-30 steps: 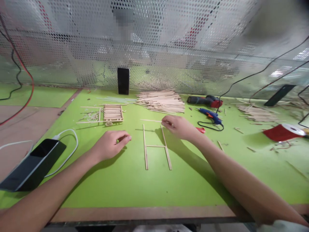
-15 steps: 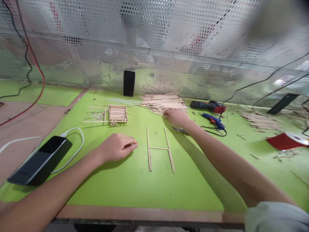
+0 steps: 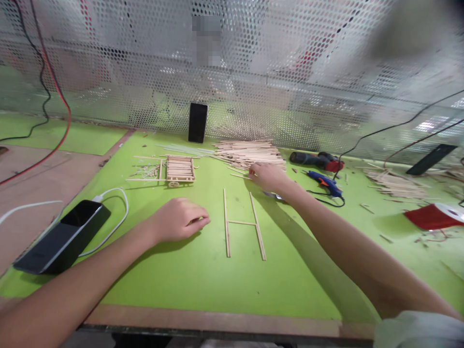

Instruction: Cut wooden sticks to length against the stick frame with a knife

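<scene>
My left hand (image 3: 181, 220) rests on the green tabletop, its fingers curled and thumb tip close to the forefinger; nothing shows in it. Right of it lies an H-shaped frame of thin wooden sticks (image 3: 241, 223), two long sides joined by one crossbar. My right hand (image 3: 270, 178) reaches to the near edge of a heap of wooden sticks (image 3: 250, 153). Its fingers are pinched on a loose wooden stick (image 3: 239, 176), whose end by the fingertips is partly hidden. A small cart built of sticks (image 3: 180, 169), with a wheel at its side, stands farther back on the left.
A black phone (image 3: 197, 123) leans on the perforated metal screen (image 3: 239, 92). At right are a dark red-ended tool (image 3: 315, 159), a blue glue gun (image 3: 324, 181), a second stick pile (image 3: 398, 182) and a red spool (image 3: 431, 216). A dark device (image 3: 60, 237) with a white cable lies at left.
A loose stick now lies apart from the heap's near edge, by my right fingertips. My left hand and the H-shaped frame keep their places; the view has shifted slightly.
</scene>
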`<state>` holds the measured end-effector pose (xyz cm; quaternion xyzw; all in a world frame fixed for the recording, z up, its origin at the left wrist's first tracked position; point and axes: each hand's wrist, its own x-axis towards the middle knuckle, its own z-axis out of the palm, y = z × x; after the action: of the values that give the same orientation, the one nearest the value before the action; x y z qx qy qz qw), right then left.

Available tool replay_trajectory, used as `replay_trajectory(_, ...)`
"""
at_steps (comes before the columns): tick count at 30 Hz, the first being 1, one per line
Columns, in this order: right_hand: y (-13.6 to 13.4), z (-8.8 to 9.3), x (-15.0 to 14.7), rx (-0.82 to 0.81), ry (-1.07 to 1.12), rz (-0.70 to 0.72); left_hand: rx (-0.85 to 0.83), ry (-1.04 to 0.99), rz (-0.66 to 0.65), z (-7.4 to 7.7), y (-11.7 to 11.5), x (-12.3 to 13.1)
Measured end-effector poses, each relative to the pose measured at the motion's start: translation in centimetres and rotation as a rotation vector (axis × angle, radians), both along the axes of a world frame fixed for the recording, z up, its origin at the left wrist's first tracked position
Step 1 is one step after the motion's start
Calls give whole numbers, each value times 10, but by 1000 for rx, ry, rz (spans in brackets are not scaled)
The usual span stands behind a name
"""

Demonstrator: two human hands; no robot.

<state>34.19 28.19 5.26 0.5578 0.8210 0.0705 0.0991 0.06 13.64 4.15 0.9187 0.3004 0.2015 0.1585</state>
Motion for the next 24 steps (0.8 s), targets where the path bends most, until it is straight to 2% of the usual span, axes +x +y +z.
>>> replay_trajectory(6, -6, 5, -4, 9, 28, 67, 29, 5, -20, -1, 1, -1)
replay_trajectory(10, -16, 8, -8, -18, 69, 182, 49, 12, -21, -3, 2, -2)
replay_trajectory(13, -19, 3, -10, -46, 96, 256, 60, 16, -30, -4, 2, -2)
replay_trajectory(18, -19, -2, -19, 10, 168, 225, 77, 13, -44, -5, 3, -2)
replay_trajectory(20, -23, 6, -24, 66, 225, 182, 83, 7, -47, -5, 4, -3)
replay_trajectory(24, -44, 33, -31, 157, 360, 102, 90, -6, -51, -4, 3, -3)
